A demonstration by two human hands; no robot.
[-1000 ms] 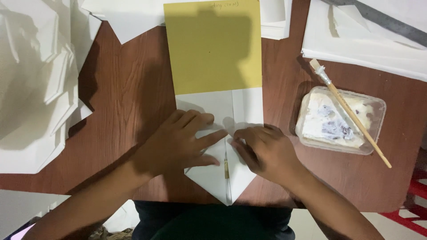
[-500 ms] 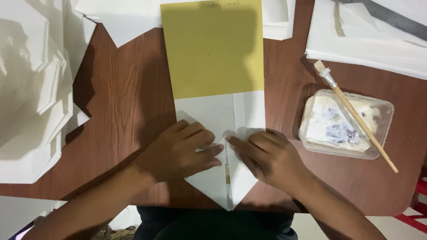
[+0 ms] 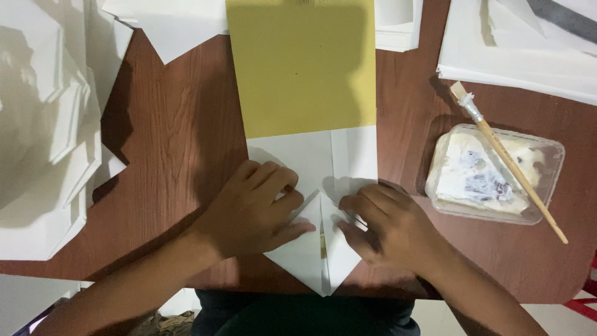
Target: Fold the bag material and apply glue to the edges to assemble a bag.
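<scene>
1. My left hand [image 3: 258, 208] lay flat on the left flap of the folded paper [image 3: 314, 249]. Its grip was open, with the fingers spread and pressing down, and it held nothing.
2. My right hand [image 3: 388, 227] lay on the right flap. Its fingers were bent a little and pushed on the paper. That grip was open too, and nothing was pinched in it.
3. The folded paper sat on the brown tabletop [image 3: 180, 143], right in front of me. It was white near me, and its near end came to a point at the tabletop's edge.
4. The two flaps met in a line down the middle, between my hands.
5. The far part of the paper was yellow [image 3: 301, 68] and lay flat.
6. To my right sat a clear plastic tub [image 3: 541, 186] with white paste in it.
7. A brush [image 3: 507, 158] with a wooden handle lay across the tub.
8. Piles of white sheets [image 3: 43, 124] lay on my left, and more [image 3: 528, 43] lay far off on the right.
</scene>
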